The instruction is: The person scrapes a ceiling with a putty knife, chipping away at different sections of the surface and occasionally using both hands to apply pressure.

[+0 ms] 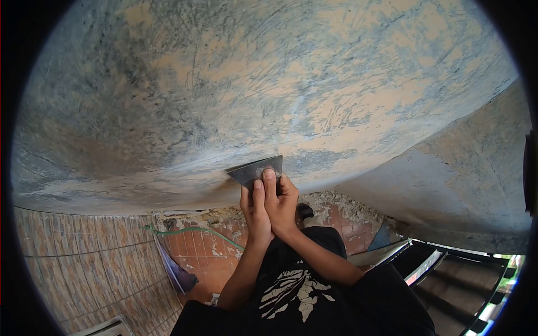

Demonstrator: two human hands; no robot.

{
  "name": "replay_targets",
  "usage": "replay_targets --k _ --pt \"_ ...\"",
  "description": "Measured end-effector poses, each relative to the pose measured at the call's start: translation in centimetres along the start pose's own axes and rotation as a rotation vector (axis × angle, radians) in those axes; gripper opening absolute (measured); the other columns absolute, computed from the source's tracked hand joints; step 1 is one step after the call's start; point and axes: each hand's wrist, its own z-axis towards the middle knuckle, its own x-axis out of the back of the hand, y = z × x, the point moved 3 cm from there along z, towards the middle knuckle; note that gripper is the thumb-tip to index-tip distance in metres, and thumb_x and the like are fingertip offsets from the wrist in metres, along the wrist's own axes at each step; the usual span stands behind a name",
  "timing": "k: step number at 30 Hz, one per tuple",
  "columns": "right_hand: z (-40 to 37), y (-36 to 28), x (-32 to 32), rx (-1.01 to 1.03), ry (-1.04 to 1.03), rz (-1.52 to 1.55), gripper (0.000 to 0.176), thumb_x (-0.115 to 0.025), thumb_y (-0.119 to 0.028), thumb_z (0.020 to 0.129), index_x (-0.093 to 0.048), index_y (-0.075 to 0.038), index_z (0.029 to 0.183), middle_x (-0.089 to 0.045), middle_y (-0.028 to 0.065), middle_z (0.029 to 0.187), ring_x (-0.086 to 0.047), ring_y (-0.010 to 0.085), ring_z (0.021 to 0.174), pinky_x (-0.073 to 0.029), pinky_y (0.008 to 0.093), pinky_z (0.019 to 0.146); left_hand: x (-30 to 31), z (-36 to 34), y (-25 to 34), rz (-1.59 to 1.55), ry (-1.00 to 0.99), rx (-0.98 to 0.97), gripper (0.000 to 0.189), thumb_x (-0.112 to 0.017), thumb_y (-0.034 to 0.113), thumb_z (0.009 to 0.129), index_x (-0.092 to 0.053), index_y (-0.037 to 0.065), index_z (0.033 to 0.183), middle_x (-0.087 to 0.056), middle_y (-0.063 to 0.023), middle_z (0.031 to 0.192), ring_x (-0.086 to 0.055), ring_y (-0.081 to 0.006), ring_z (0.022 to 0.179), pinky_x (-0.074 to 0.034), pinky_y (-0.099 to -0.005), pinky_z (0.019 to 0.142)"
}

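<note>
A dark, flat scraper blade [255, 169] has its wide edge against the mottled grey and tan wall [235, 101], low down near the middle of the view. Both hands grip it from below, side by side. The thumb of my left hand [256, 213] lies along the blade's lower part, its fingers mostly hidden behind. My right hand [282, 207] presses its thumb flat on the blade's face, with the other fingers curled behind it. Scratches and patches of peeled coating cover the wall.
Peeled flakes and debris lie on the reddish tiled floor [210, 257], crossed by a green hose [196, 229]. Patterned tiles [84, 269] stand at the left. A dark-framed panel [459, 285] is at the lower right, beside another wall section [448, 168].
</note>
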Motion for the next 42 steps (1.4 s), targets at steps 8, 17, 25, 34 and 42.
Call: replay_targets --k 8,17,25,34,42 --pt "0.1 -0.2 0.0 -0.009 -0.027 0.047 0.024 -0.049 -0.016 0.096 -0.054 -0.002 0.078 -0.053 -0.0047 0.07 -0.042 0.0004 0.067 -0.036 0.0186 0.054 -0.1 -0.1 0.0 -0.039 0.024 0.009 0.025 -0.044 0.023 0.098 -0.05 0.007 0.116 -0.056 -0.0038 0.105 -0.055 -0.011 0.093 -0.045 -0.0248 0.079" --pt "0.4 0.1 0.1 -0.056 -0.041 0.078 0.019 -0.052 -0.014 0.095 -0.059 0.002 0.087 -0.058 -0.0008 0.073 -0.045 0.0029 0.071 -0.04 0.0205 0.057 -0.8 0.1 1.1 0.013 0.029 -0.037 0.025 -0.044 0.024 0.098 -0.05 0.006 0.114 -0.056 -0.0043 0.104 -0.056 -0.0106 0.088 -0.047 -0.0248 0.074" --pt "0.2 -1.3 0.2 -0.017 -0.06 0.068 0.019 -0.051 -0.014 0.095 -0.059 0.001 0.088 -0.058 -0.0013 0.074 -0.046 0.0026 0.07 -0.04 0.0205 0.057 -1.6 -0.5 2.1 -0.017 0.038 -0.063 0.023 -0.045 0.02 0.097 -0.052 0.003 0.112 -0.058 -0.0044 0.104 -0.055 -0.0101 0.092 -0.044 -0.0236 0.078" --pt "0.0 -0.3 0.6 -0.063 -0.05 0.065 0.02 -0.051 -0.016 0.096 -0.058 0.001 0.087 -0.058 -0.0011 0.073 -0.045 0.0029 0.069 -0.04 0.0208 0.057 -0.9 -0.4 0.8 0.004 0.061 -0.028 0.022 -0.045 0.021 0.097 -0.051 0.005 0.112 -0.057 -0.0026 0.102 -0.055 -0.0085 0.089 -0.045 -0.0234 0.074" --pt "0.4 -0.8 0.5 -0.007 -0.044 0.039 0.021 -0.049 -0.015 0.096 -0.056 0.0 0.084 -0.055 -0.0014 0.071 -0.043 0.0023 0.068 -0.038 0.0202 0.055 -1.5 -0.2 1.1 -0.032 0.068 -0.037 0.019 -0.046 0.02 0.097 -0.053 0.006 0.107 -0.058 -0.0023 0.099 -0.056 -0.0089 0.087 -0.046 -0.0225 0.074"
